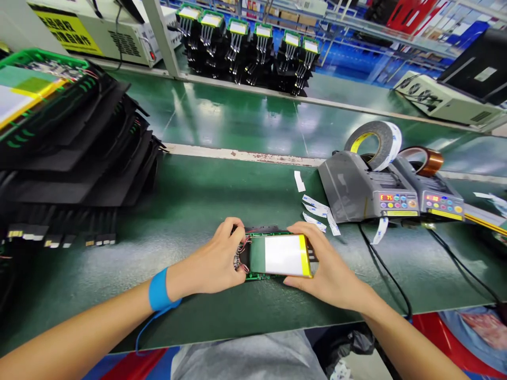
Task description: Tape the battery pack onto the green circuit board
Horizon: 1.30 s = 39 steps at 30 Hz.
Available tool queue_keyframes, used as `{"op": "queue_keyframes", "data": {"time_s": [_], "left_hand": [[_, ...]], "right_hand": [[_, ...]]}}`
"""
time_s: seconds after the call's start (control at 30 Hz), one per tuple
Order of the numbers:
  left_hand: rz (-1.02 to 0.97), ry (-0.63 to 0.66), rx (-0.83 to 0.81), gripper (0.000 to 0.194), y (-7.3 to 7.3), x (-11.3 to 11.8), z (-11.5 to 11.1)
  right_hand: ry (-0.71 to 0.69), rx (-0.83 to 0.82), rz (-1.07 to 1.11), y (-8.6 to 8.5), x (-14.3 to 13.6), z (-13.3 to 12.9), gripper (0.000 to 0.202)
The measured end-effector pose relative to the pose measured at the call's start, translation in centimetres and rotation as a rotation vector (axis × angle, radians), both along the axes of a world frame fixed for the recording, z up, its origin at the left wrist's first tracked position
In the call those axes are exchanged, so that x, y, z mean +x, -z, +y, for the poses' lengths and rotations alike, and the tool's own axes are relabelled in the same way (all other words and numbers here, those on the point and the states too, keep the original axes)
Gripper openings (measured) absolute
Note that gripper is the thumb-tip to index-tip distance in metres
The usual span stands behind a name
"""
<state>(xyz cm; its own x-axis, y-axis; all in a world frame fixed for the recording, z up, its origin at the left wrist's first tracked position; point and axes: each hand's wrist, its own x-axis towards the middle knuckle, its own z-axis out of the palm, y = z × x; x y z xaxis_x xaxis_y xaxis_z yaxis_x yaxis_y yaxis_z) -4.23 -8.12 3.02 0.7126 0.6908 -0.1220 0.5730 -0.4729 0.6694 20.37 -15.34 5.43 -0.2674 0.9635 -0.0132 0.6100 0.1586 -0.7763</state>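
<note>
Low over the green worktop lies a green circuit board (259,276) carrying a flat silver battery (283,255) with a yellow edge. My left hand (217,257) grips the board's left end between thumb and fingers, beside thin red wires. Around the right end, my right hand (325,266) holds the battery by its long edges, thumb on the near side and fingers on the far side. A blue wrist strap (159,291) with a cord is on my left wrist. The underside of the board is hidden.
A tall stack of black sheets and boards (75,153) stands at left. Two tape dispensers (356,184) with tape rolls sit at right, with cables running to the front edge. Tape backing strips (317,209) lie beside them. Several board assemblies (237,39) stand on the back shelf.
</note>
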Motion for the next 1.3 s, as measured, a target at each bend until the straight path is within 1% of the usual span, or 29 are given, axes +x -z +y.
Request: {"op": "queue_keyframes", "data": {"time_s": [0.07, 0.1, 0.17, 0.2, 0.3, 0.37, 0.43, 0.5, 0.6, 0.7, 0.87, 1.03, 1.1, 1.17, 1.3], "left_hand": [[0.027, -0.010, -0.009, 0.032, -0.1, 0.0, -0.1], [0.037, -0.019, -0.010, 0.032, -0.1, -0.1, -0.2], [0.044, -0.038, -0.009, 0.032, -0.1, -0.1, -0.5], [0.041, -0.044, -0.011, 0.032, 0.0, -0.2, -0.6], [0.003, -0.059, -0.003, 0.036, 0.4, -0.3, -1.0], [-0.044, -0.063, 0.019, 0.047, 0.7, -0.3, -1.1], [-0.081, -0.058, 0.036, 0.059, 0.9, -0.3, -1.1], [-0.094, -0.051, 0.035, 0.066, 1.0, -0.3, -0.9], [-0.088, -0.038, 0.006, 0.069, 0.9, -0.3, -0.7], [-0.081, -0.019, -0.029, 0.072, 0.8, -0.4, -0.6], [-0.091, 0.016, -0.043, 0.076, 0.4, -0.6, -0.4], [-0.085, 0.123, -0.123, 0.078, -0.1, -1.0, 0.4], [-0.085, 0.145, -0.145, 0.076, -0.1, -1.2, 0.7], [-0.110, 0.141, -0.142, 0.070, 0.0, -1.3, 0.7], [-0.165, 0.092, -0.130, 0.063, 0.6, -1.3, 0.5]], "right_hand": [[-0.048, 0.048, -0.196, -0.8, 0.0, 0.0, 0.075], [-0.081, 0.069, -0.275, -0.9, 0.0, 0.1, 0.072], [-0.142, 0.127, -0.370, -0.5, -0.1, 0.2, 0.065], [-0.163, 0.168, -0.377, -0.1, 0.0, 0.3, 0.061], [-0.195, 0.298, -0.269, 1.7, 0.3, 0.4, 0.056], [-0.200, 0.359, -0.180, 2.8, 0.6, 0.3, 0.053], [-0.211, 0.378, -0.131, 3.6, 0.7, 0.2, 0.051], [-0.232, 0.387, -0.106, 4.0, 0.6, 0.2, 0.049], [-0.245, 0.404, -0.081, 4.1, 0.2, 0.4, 0.047], [-0.227, 0.408, -0.074, 4.2, -0.3, 0.5, 0.044], [-0.241, 0.429, -0.064, 4.4, -0.6, 0.9, 0.041], [-0.237, 0.406, -0.087, 4.4, -0.6, 1.1, 0.041], [-0.238, 0.400, -0.095, 4.4, -0.5, 1.1, 0.042], [-0.241, 0.403, -0.096, 4.4, -0.5, 1.0, 0.042], [-0.251, 0.425, -0.084, 4.5, -0.4, 1.1, 0.043]]}}
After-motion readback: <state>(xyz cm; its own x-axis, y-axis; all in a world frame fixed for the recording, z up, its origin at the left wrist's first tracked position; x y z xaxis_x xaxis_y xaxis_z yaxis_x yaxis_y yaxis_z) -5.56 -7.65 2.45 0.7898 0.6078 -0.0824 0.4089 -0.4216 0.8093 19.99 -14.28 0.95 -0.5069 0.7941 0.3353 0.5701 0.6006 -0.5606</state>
